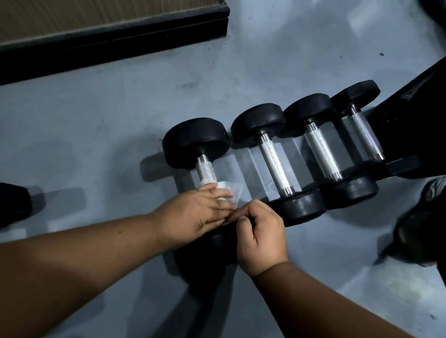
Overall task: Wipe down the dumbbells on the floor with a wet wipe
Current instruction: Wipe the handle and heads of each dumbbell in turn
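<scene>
Fingers of the left hand (193, 215) are pinching the wet wipe (226, 191) against the leftmost dumbbell (203, 154) handle while the right hand (261, 233), seemingly pinching its corner, should be wrapping it snugly.

You have four dumbbells (279, 154) side by side on the floor (89, 138), your hands over the leftmost.

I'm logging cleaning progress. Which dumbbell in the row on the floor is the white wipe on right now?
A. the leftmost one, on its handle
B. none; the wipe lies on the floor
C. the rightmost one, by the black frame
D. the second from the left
A: the wet wipe sits on the handle of the leftmost dumbbell, under the left hand.
</scene>
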